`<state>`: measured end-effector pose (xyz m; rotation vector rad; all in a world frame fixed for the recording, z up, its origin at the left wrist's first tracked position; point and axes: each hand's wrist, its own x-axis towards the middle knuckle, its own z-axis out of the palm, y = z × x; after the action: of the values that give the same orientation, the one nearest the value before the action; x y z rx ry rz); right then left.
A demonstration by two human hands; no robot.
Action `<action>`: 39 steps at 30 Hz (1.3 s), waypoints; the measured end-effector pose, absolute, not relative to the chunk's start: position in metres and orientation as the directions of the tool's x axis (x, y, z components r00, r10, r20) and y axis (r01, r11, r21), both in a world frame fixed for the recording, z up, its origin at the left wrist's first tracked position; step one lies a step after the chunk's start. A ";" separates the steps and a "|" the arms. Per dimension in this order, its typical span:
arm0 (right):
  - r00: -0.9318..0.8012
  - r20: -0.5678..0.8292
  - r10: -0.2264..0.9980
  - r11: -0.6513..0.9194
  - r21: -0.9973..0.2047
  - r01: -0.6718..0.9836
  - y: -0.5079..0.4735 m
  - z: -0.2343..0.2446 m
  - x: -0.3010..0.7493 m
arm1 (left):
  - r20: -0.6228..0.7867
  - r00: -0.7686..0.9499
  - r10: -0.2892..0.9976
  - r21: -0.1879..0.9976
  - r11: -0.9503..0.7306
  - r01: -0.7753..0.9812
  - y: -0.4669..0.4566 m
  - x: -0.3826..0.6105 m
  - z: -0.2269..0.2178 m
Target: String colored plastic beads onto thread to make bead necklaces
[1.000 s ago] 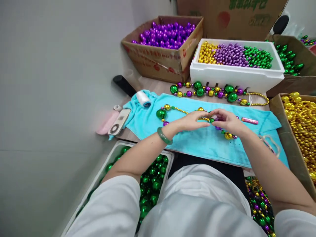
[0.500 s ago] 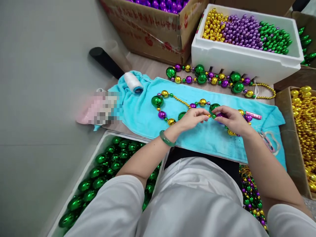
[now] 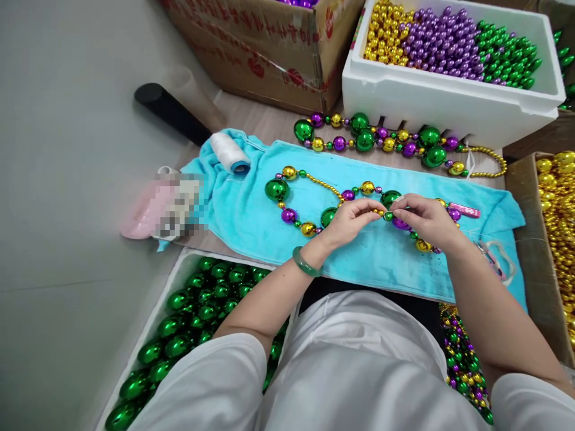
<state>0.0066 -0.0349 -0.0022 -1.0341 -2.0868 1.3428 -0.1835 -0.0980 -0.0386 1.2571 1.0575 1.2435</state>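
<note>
A string of green, purple and gold beads [image 3: 287, 197] lies looped on a turquoise towel [image 3: 251, 203]. My left hand [image 3: 350, 220], with a green bangle [image 3: 304, 263] on the wrist, pinches the string near a small green bead [image 3: 388, 216]. My right hand [image 3: 426, 218] pinches the same string from the other side, fingers closed over a purple bead [image 3: 399, 224]. The two hands almost touch above the towel's middle.
A finished bead string [image 3: 381, 140] lies behind the towel. A white foam box [image 3: 449, 111] holds gold, purple and green beads. A tray of large green beads [image 3: 197, 311] sits at lower left, a box of gold beads [image 3: 554, 221] at right, a white thread spool [image 3: 230, 152] on the towel.
The view has tilted down and closer. My hands stay pinched on the bead string at the same spot; more of the green bead tray shows.
</note>
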 end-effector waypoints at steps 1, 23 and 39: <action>-0.608 -0.016 0.794 0.234 -0.914 0.330 -0.035 -0.001 0.006 | 0.093 0.067 0.993 0.993 -0.088 -0.074 -0.098 -0.184 -0.039; -0.398 0.264 0.879 0.444 -0.760 0.475 -0.044 0.009 -0.004 | 0.087 -0.021 0.996 0.996 -0.087 0.009 -0.101 -0.182 -0.026; -0.389 0.408 0.826 0.557 -0.485 0.675 -0.100 -0.019 -0.014 | 0.101 -0.188 0.977 0.994 -0.092 0.057 -0.105 -0.168 -0.029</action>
<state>-0.0139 -0.1003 -0.0185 -1.1994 -2.1741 0.3184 -0.1679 -0.1050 -0.0288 1.2201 1.3391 1.4008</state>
